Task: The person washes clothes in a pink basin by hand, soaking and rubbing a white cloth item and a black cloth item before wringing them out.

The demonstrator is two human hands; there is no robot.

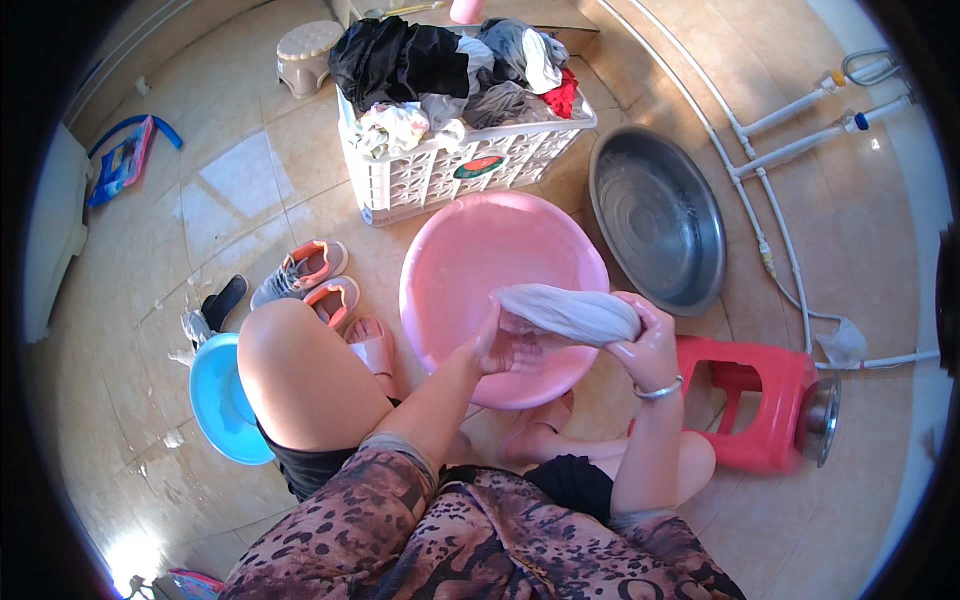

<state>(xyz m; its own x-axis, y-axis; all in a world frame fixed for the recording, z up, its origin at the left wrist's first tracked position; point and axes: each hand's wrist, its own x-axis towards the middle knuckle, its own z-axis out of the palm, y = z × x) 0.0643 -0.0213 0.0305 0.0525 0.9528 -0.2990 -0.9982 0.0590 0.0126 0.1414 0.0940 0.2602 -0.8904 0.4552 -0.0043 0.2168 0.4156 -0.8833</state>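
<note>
A bunched white cloth (566, 311) stretches slantwise above the pink plastic basin (480, 240). My right hand (649, 337), wearing a silver bangle, grips its right end. Near the left end of the cloth, my left hand (510, 345) is turned palm up with its fingers apart and its thumb beside the fabric. Whether the left palm bears any of the cloth's weight, I cannot tell. Both hands look wet. The basin's right inner part is partly hidden behind the cloth and hands.
Beyond the basin stands a white plastic basket (465, 176) heaped with clothes (405, 64). A metal basin (652, 217) leans at the right, near white pipes (757, 195). A red stool (757, 405) lies beside my right leg. Sneakers (304, 274) and a blue basin (221, 397) are at left.
</note>
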